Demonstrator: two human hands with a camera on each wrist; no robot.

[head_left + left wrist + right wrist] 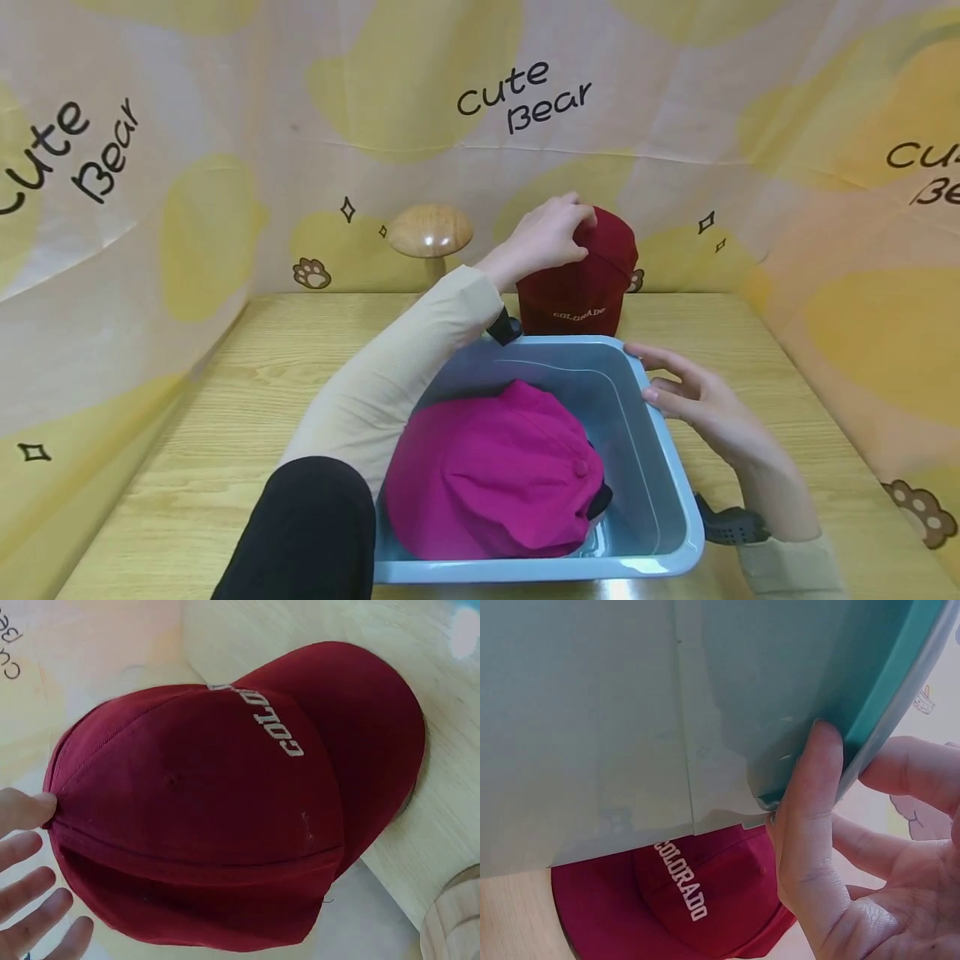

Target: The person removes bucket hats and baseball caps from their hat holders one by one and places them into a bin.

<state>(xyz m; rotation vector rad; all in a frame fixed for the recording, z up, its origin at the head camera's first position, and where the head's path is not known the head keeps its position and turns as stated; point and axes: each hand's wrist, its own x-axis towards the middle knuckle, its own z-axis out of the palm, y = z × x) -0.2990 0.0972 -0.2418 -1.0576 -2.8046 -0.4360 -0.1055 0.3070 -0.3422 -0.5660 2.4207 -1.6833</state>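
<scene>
My left hand (542, 237) reaches across to the back and pinches the top of a dark red baseball cap (573, 287) with white "COLORADO" lettering. In the left wrist view, the thumb and a finger meet at the cap's crown (180, 780), while the other fingers spread beside it. The brim faces the near side. My right hand (697, 400) grips the rim near the far right corner of a light blue plastic tub (525, 571). Inside the tub lies a magenta cap (487, 475), crown up, with a dark strap end showing at its right.
A wooden stand with a mushroom-shaped top (431, 232) stands behind the tub, left of the red cap. The wood-grain table (247, 400) meets a printed "Cute Bear" cloth (420, 92) at the back and sides. My left sleeve crosses above the tub's left side.
</scene>
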